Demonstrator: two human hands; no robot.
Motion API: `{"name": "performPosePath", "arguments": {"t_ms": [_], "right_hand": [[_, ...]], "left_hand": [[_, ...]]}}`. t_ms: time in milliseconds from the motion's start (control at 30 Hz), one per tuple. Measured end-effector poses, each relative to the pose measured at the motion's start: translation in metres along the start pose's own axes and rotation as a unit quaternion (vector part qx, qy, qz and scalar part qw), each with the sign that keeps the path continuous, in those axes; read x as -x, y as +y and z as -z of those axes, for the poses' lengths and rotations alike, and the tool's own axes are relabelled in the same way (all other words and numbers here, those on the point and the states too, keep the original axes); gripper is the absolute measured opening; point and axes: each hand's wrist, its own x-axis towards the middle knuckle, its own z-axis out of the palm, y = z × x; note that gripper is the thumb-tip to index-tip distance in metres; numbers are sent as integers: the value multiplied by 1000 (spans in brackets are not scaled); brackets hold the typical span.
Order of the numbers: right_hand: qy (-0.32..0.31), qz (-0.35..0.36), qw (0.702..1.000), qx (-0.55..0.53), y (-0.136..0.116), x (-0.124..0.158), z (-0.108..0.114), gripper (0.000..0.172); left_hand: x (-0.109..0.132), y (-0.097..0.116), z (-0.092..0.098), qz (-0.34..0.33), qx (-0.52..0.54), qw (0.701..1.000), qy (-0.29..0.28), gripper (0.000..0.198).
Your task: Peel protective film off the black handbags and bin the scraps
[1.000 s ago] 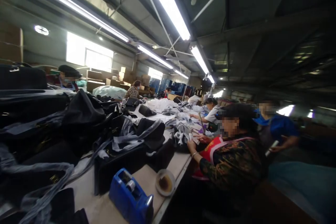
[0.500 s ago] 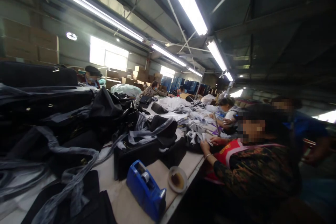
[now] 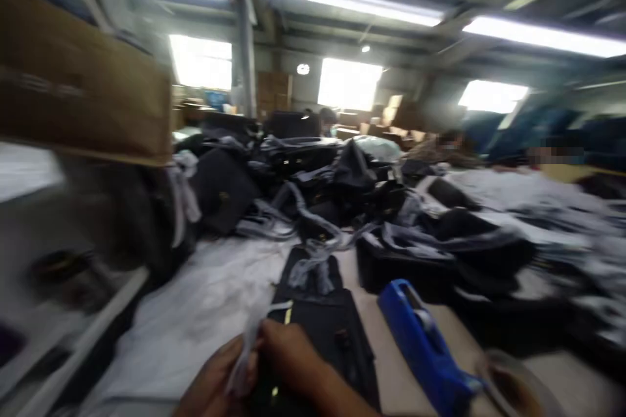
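Both my hands are low in the picture, close together over a black bag (image 3: 337, 332) lying on the table. Fingers of my left hand (image 3: 210, 374) are closed on a strip of whitish translucent wrapping (image 3: 244, 345), which runs up between the hands. My right hand (image 3: 293, 355) pinches the same strip from the other side, its fingertips near the left hand's. A gold-coloured metal piece (image 3: 288, 313) shows just beyond the right hand. Crumpled wrapping (image 3: 313, 270) lies on the bag's far end. Motion blur hides the finger details.
A blue tape dispenser (image 3: 420, 345) stands right of the bag, beside a round dish (image 3: 513, 381) with brown contents. Black bags with wrapped straps (image 3: 313, 208) are heaped beyond. A cardboard box (image 3: 83, 78) juts in at upper left. Other people (image 3: 445, 146) sit across the table.
My view has swung left and down from the long table and the co-worker at right. Both my hands, out of view before, now show, closed on the wrapping.
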Motion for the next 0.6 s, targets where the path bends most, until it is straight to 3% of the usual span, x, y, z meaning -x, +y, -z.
{"name": "performPosePath", "arguments": {"t_ms": [133, 333, 467, 600], "right_hand": [[-41, 61, 997, -30, 16, -21, -25, 24], [6, -18, 996, -92, 19, -4, -25, 30], [32, -12, 997, -71, 10, -2, -38, 29], [-9, -7, 998, -63, 3, -3, -34, 35]], "left_hand": [[8, 5, 13, -72, 36, 996, -24, 33], [16, 2, -6, -117, 51, 991, -41, 32], [17, 0, -6, -147, 5, 989, -9, 33], [16, -1, 3, -121, -41, 992, 9, 38]]}}
